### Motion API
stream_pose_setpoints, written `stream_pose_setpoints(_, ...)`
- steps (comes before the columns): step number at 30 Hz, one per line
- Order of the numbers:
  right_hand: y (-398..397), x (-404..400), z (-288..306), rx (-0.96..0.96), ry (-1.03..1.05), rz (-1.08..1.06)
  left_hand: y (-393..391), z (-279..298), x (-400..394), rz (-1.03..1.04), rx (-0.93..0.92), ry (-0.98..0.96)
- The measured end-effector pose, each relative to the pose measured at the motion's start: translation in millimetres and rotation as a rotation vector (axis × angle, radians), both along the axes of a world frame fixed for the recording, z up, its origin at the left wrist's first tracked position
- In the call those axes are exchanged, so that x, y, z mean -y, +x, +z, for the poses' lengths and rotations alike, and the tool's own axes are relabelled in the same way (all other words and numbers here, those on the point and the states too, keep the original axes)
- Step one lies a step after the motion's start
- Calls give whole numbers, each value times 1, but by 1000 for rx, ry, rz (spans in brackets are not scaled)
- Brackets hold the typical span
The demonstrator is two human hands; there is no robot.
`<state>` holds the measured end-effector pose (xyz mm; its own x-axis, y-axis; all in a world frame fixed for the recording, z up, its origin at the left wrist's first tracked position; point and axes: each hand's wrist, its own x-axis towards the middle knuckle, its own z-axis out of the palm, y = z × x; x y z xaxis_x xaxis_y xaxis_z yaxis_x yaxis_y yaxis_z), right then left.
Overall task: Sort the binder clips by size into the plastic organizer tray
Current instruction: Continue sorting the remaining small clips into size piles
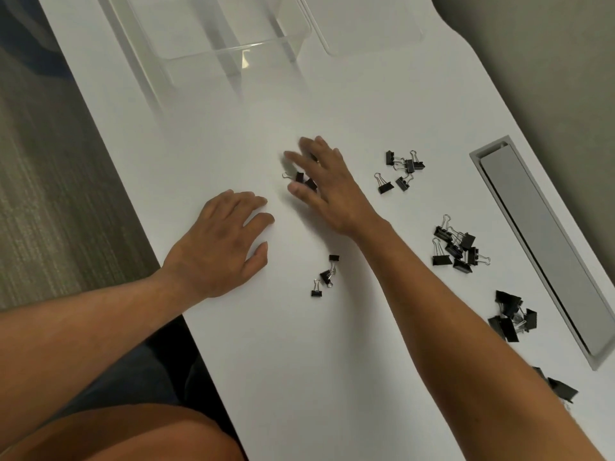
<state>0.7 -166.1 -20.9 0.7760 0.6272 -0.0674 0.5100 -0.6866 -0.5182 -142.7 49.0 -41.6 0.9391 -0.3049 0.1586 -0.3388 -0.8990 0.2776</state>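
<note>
Right hand (pixel 327 181) fingers (pixel 294 158) spread open, blurred, over a few small black binder clips (pixel 304 181) on the white surface (pixel 299 344); nothing gripped. Left hand (pixel 218 242) flat, fingers loosely apart, holding nothing. More black clip clusters (pixel 457 246) lie to the right, beside a grey cable slot (pixel 545 247). Clear plastic organizer tray (pixel 213 31) sits at the far edge.
</note>
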Motion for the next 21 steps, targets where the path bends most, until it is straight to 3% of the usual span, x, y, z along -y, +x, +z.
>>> stream_pose_setpoints(4,-11,8,-7,104,113,96,0,0,0,-2,-16,5)
stream_pose_setpoints(12,-52,41,-9,-31,349,-214,2,-1,-1,-24,2,6)
stream_pose_setpoints(15,-71,49,2,-165,597,-604,2,-1,-1,-33,11,16)
stream_pose_setpoints(18,-104,53,8,-60,644,-1027,2,-1,-3,-37,-10,0)
stream_pose_setpoints(21,-133,54,0,-1,531,-1036,2,0,-7,-44,-47,-57)
